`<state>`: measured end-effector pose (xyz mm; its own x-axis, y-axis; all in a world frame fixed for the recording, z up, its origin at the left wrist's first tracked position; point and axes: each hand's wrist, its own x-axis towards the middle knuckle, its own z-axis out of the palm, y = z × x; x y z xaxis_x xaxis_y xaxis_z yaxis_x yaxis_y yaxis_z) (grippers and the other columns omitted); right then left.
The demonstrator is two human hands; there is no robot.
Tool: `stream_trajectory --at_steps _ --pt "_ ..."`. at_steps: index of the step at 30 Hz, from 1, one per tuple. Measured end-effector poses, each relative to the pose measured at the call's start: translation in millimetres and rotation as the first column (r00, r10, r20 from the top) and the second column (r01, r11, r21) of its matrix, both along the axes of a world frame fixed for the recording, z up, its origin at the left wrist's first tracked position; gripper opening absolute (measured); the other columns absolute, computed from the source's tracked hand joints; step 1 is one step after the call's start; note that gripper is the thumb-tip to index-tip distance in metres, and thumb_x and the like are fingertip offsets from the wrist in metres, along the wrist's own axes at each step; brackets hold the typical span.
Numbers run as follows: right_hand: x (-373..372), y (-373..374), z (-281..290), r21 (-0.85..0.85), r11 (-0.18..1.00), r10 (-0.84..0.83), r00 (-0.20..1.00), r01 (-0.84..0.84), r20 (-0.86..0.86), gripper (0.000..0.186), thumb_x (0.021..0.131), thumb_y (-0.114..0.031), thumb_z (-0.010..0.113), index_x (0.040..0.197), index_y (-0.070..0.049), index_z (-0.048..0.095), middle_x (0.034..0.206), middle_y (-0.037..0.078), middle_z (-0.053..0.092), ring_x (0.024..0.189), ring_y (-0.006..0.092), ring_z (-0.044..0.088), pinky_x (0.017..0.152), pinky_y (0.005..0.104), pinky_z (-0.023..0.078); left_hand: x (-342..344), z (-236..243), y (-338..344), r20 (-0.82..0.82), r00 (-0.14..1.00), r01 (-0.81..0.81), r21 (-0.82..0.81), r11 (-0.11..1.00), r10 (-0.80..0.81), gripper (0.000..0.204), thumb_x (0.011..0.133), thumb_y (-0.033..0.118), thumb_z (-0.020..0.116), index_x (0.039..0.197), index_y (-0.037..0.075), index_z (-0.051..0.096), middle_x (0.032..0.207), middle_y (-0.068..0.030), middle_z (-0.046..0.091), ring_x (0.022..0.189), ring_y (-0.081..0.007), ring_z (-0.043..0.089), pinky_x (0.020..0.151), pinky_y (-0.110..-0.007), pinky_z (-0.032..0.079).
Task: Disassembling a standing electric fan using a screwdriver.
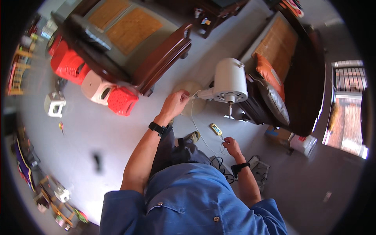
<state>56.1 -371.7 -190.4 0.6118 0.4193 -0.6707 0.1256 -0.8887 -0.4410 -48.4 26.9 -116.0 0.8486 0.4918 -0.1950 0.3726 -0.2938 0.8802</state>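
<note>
A white fan motor head point(230, 80), without blades, stands in front of me on a stand with a pale round base point(188, 88). Its bare shaft point(230, 111) points toward me. My left hand point(178, 102) is closed at the fan's neck, its fingers pinching a thin white cord point(192, 111). That cord loops down toward my right hand point(232, 146), which pinches a white cord end low on my right. Just beyond the right fingers, a small yellow handheld device point(216, 129) lies on the floor; its kind is unclear. Both wrists wear black bands.
Red stools point(123, 101) and a white stool point(95, 87) stand by a dark wooden sofa point(160, 58) at left. Another sofa with an orange cushion point(269, 72) is at right. Black cables point(222, 169) and a cardboard box point(279, 135) lie near my right side.
</note>
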Motion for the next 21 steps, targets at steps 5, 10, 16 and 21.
stream_trajectory --at_steps 5,10,16,21 --pt "-3.3 -8.0 -11.4 0.114 0.989 -0.101 0.995 0.099 0.012 0.036 0.086 -0.023 0.07 0.115 -0.001 0.067 0.1 0.017 0.074 0.094 0.0319 0.071 0.084 0.0405 0.056 23.0 -41.7 -49.5 -0.018 0.998 0.061 -0.022 0.998 -0.061 0.046 0.09 0.015 0.069 0.132 0.002 0.055 0.108 -0.0161 0.069 0.088 -0.0269 0.07 0.079 -0.037 0.056" --pt "-23.1 -16.9 -30.6 0.242 0.934 -0.246 0.964 0.263 -0.1 0.034 0.086 -0.019 0.071 0.114 0.001 0.066 0.104 0.018 0.073 0.096 0.0336 0.071 0.084 0.0407 0.056 40.4 -77.8 -84.9 -0.145 0.986 -0.082 -0.001 0.997 0.081 0.052 0.092 0.016 0.073 0.135 -0.002 0.049 0.12 -0.0217 0.063 0.093 -0.0254 0.068 0.08 -0.038 0.056" --pt "-67.9 -78.6 -89.6 0.16 0.883 -0.396 0.885 0.44 -0.246 0.032 0.086 -0.016 0.07 0.113 0.001 0.066 0.105 0.019 0.072 0.097 0.0356 0.07 0.085 0.0425 0.055 73.9 -96.5 -119.5 -0.074 0.956 -0.286 -0.016 0.958 0.284 0.066 0.094 0.019 0.073 0.14 -0.012 0.038 0.131 -0.0263 0.057 0.118 -0.0282 0.059 0.097 -0.038 0.053" --pt "-112.8 -138.1 -136.7 -0.022 0.834 -0.53 0.789 0.551 -0.311 0.033 0.085 -0.014 0.071 0.114 0.001 0.066 0.102 0.019 0.073 0.096 0.0329 0.071 0.085 0.0409 0.056 115.5 -100.8 -154.5 0.115 0.852 -0.514 0.001 0.858 0.51 0.057 0.09 0.003 0.074 0.136 -0.009 0.043 0.133 -0.0228 0.055 0.121 -0.0293 0.057 0.106 -0.04 0.049"
